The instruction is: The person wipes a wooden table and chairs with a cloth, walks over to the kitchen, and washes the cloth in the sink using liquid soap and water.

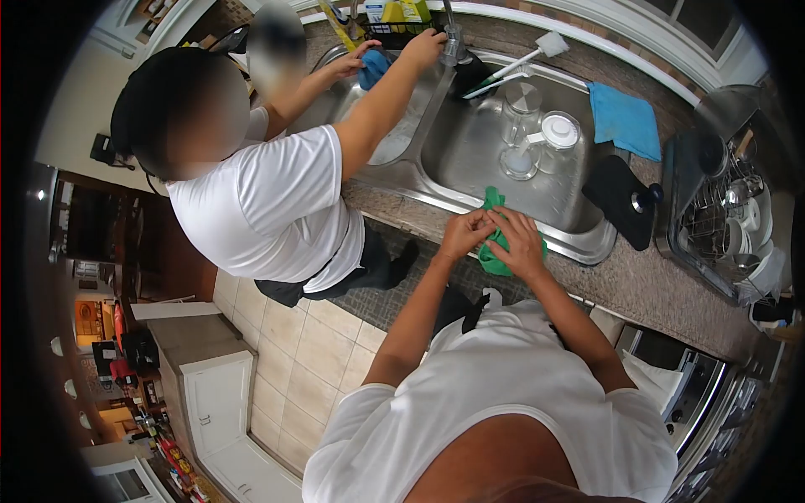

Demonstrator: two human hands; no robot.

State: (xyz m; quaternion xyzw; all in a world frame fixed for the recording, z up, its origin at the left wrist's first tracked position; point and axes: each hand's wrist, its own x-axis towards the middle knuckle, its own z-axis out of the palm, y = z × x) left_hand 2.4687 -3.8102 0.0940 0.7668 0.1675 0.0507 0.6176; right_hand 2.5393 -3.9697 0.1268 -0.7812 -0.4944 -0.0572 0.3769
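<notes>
A green cloth (493,260) lies bunched at the sink's front edge, between and under my two hands. My left hand (466,234) pinches it near its upper part, fingertips close to those of the other hand. My right hand (517,242) rests over the cloth with its fingers bent round it. Beyond my hands is the right basin of the steel sink (457,155), holding a clear glass jar (521,99), another clear glass piece (520,162) and a clear vessel with a white lid (560,131).
At the left basin a person (285,184) holds a blue cloth (373,69) and reaches to the faucet (453,42). A light blue cloth (625,119), a black mat (622,201) and a loaded dish rack (729,218) stand right. A white brush (551,44) lies behind the sink.
</notes>
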